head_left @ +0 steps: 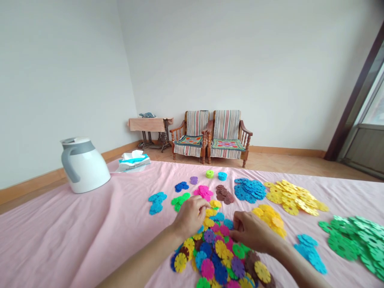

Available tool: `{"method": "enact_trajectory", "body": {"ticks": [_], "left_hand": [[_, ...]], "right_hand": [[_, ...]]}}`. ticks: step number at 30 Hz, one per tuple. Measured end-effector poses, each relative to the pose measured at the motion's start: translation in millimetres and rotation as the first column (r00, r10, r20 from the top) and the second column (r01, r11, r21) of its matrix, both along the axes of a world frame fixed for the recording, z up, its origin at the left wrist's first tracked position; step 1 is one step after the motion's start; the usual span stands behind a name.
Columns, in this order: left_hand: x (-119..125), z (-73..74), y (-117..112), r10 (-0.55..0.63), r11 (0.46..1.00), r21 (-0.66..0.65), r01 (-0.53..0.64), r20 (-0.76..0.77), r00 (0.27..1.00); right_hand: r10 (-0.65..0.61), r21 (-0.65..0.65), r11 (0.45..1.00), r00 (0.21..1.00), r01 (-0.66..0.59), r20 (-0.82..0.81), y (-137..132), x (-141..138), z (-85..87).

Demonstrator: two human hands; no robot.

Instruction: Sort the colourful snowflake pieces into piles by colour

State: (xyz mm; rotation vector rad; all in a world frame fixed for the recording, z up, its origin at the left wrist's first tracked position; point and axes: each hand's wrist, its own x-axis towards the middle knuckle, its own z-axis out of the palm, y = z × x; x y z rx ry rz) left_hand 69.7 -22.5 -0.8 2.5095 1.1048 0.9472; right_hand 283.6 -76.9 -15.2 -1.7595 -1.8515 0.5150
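A mixed pile of notched plastic discs in many colours lies on the pink cloth in front of me. My left hand is over the pile's upper left side, its fingers curled and the tips beside some yellow discs. At the pile's right edge, my right hand is closed, knuckles up, with the thumb over the discs. Whatever either hand pinches is hidden. Next to the right hand is a heap of yellow-orange discs. Pink discs and green discs lie just beyond the left hand.
Single-colour groups surround the pile: brown discs, blue discs, yellow discs, green discs and light-blue discs. A white-and-grey jug and tissue box stand at left. Two wooden armchairs are behind.
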Motion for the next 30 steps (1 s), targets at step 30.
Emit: {"method": "enact_trajectory", "body": {"ticks": [30], "left_hand": [[-36,-23.0,-16,0.028,0.996,0.089,-0.028,0.005,1.0]], "right_hand": [[-0.351,0.128,0.92,0.924,0.371,-0.154,123,18,-18.4]]}}
